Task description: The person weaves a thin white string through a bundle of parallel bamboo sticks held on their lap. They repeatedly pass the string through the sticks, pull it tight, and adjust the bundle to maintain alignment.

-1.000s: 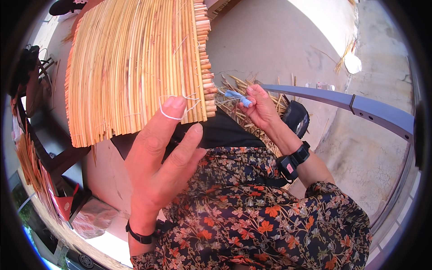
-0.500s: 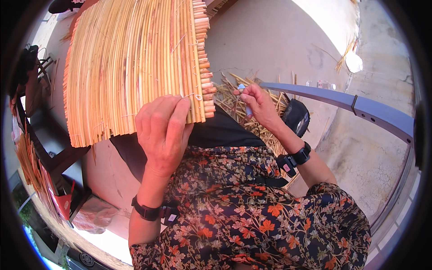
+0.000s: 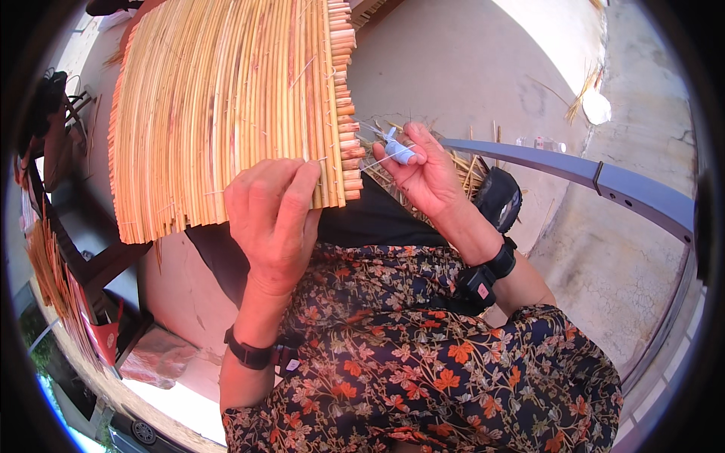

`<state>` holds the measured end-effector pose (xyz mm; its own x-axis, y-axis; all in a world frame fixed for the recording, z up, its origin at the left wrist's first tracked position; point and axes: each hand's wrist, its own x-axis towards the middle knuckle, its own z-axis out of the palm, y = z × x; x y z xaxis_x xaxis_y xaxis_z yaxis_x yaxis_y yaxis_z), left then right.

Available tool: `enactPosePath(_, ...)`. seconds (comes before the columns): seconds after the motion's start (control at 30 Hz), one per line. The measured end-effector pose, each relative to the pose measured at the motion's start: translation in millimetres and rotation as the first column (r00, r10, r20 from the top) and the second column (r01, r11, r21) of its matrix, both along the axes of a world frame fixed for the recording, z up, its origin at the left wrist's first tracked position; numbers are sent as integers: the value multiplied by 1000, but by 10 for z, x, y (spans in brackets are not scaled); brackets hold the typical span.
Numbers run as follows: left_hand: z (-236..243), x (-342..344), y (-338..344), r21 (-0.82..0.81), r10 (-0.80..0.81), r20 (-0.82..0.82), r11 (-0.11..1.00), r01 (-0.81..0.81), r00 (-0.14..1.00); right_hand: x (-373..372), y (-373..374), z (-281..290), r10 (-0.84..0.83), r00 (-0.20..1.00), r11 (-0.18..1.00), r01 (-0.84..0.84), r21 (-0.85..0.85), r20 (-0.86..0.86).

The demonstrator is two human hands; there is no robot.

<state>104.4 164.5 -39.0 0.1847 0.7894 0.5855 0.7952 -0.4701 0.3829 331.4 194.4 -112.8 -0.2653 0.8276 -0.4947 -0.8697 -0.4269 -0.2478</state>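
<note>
A mat of straight straw-coloured reeds (image 3: 219,113), laid side by side and stitched with pale thread, fills the upper left. My left hand (image 3: 272,219) is closed on its near edge by the right corner, thumb hidden underneath. Just right of the mat's uneven cut ends, my right hand (image 3: 432,175) is turned palm up. Its curled fingers hold a small wound bundle of light blue thread (image 3: 399,151). Strands run from the bundle toward the mat's right edge, and a pale strand crosses the fingers.
Loose reed scraps (image 3: 468,177) lie on the floor beyond my right hand. A grey metal bar (image 3: 559,162) crosses the right side, near a black shoe (image 3: 498,198). At left stand dark furniture (image 3: 113,279) and a bundle of reeds (image 3: 49,264).
My right hand has turned palm up and shifted slightly toward the mat, bringing the blue thread bundle into fuller view. My left hand keeps its grip; the mat has barely shifted.
</note>
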Motion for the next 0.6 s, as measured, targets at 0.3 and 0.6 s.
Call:
enactPosePath(0.3, -21, -3, -13, 31, -18, -31, 999, 19, 999, 34, -45, -93, 134, 991, 991, -133, -21, 7)
enactPosePath(0.6, 16, -100, -12, 22, -23, -111, 999, 25, 994, 167, -70, -252, 211, 925, 977, -194, -86, 315)
